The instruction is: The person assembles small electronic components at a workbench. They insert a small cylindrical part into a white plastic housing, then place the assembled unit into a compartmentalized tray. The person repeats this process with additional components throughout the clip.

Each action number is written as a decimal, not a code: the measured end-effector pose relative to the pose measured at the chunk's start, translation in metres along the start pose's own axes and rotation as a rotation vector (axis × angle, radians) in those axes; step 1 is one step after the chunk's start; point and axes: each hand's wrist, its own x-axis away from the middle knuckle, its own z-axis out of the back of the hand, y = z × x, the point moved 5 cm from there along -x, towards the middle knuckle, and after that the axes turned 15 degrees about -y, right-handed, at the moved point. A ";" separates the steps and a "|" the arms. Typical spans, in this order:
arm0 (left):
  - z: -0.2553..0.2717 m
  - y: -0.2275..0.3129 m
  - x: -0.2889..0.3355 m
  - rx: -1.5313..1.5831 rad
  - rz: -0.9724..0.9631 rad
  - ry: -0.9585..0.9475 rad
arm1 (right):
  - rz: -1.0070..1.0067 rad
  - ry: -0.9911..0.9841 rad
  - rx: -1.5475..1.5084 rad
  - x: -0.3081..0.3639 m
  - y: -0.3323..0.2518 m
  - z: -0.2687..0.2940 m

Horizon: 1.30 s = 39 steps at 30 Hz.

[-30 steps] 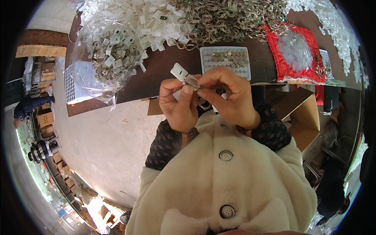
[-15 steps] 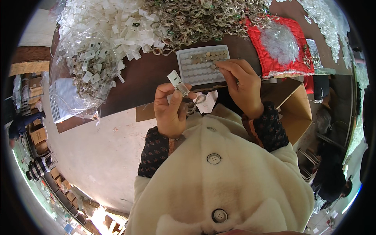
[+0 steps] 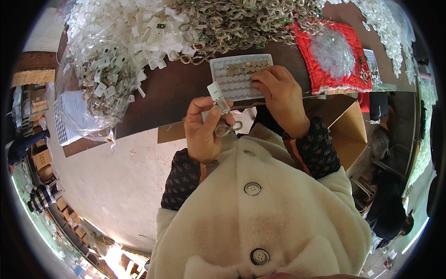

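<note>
tray (image 3: 232, 81) on bench (image 3: 172, 93) holding small beads | left hand (image 3: 204, 132) pinching white tag (image 3: 218, 96) below tray | right hand (image 3: 278, 95), fingers bent, now reaching into tray, having let go of tag

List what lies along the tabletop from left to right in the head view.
Clear bag of white tags → loose heap of white tags → pile of metal rings → white tray of small round pieces → red cloth.
</note>
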 end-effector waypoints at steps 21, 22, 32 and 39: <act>-0.006 -0.012 -0.004 0.090 0.038 -0.060 | 0.228 -0.078 -0.230 0.009 -0.052 0.012; -0.005 -0.011 -0.003 0.092 0.031 -0.056 | 0.215 -0.096 -0.310 0.009 -0.053 0.011; -0.002 -0.007 -0.004 0.257 0.012 -0.026 | 0.235 -0.078 -0.452 0.003 -0.049 0.003; 0.000 -0.007 0.000 0.187 0.047 -0.056 | 0.307 0.087 -0.298 0.004 -0.056 0.004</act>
